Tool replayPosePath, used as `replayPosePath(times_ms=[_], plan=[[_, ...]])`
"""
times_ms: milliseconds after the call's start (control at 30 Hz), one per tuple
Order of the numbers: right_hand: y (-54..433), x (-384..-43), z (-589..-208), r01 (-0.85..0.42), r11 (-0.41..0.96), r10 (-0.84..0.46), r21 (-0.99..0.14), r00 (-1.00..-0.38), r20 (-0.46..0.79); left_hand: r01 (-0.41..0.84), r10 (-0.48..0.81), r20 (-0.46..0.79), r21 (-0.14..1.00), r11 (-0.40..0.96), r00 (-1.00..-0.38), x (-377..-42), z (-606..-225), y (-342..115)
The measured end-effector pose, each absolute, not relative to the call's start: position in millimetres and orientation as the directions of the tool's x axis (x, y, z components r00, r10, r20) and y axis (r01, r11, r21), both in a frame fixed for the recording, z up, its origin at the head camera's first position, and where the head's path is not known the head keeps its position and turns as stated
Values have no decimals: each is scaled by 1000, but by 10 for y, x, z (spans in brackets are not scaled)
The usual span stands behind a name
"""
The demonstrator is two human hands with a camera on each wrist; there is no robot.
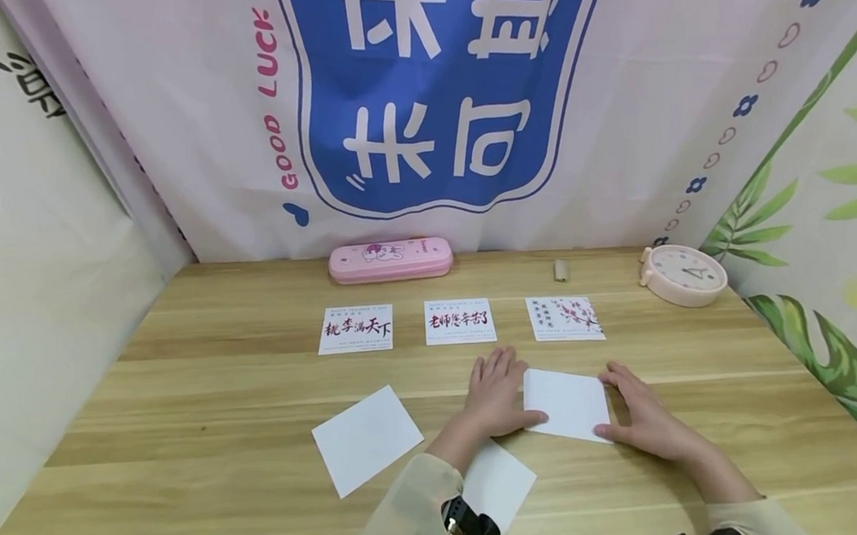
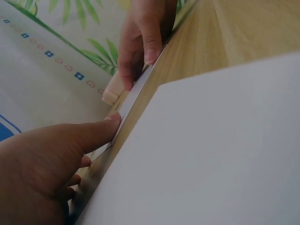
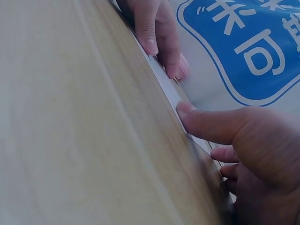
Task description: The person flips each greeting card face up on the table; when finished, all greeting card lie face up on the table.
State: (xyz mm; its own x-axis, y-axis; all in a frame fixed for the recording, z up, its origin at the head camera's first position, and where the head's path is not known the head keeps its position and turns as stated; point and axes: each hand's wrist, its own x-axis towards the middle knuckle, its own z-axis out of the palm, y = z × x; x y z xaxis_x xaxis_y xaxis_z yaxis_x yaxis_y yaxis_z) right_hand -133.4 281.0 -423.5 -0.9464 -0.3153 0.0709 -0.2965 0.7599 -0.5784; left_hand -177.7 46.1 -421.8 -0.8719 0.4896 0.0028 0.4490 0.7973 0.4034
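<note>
A blank white card (image 1: 566,403) lies on the wooden table between both hands. My left hand (image 1: 497,394) holds its left side, thumb over the lower edge and fingers by the upper left corner. My right hand (image 1: 646,418) spans its right side, with the thumb at the lower corner and a finger at the upper one. In both wrist views the card shows almost edge-on. A second blank card (image 1: 369,440) lies tilted on the left. Another blank card (image 1: 497,486) is partly hidden beneath my left forearm.
Three printed cards stand in a row behind: a left one (image 1: 355,329), a middle one (image 1: 460,321) and a right one with blossoms (image 1: 566,319). Farther back are a pink pencil case (image 1: 390,261), a small grey block (image 1: 560,271) and a pink clock (image 1: 685,275), before a hanging cloth.
</note>
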Motion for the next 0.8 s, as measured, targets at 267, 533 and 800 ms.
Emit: replayPosePath(times_ms=[267, 533, 800], plan=[[2814, -1331, -4235, -295, 760, -316, -579, -946, 67, 430, 472, 5, 423, 798, -882, -1788, -4233, 471], [2813, -1331, -4233, -258, 750, -312, -610, -950, 18, 470, 522, -5, 426, 773, -853, -1833, -4264, 415], [2808, -1335, -4228, -253, 747, -309, -615, -951, 16, 471, 542, -18, 471, 746, -840, -1839, -4253, 390]])
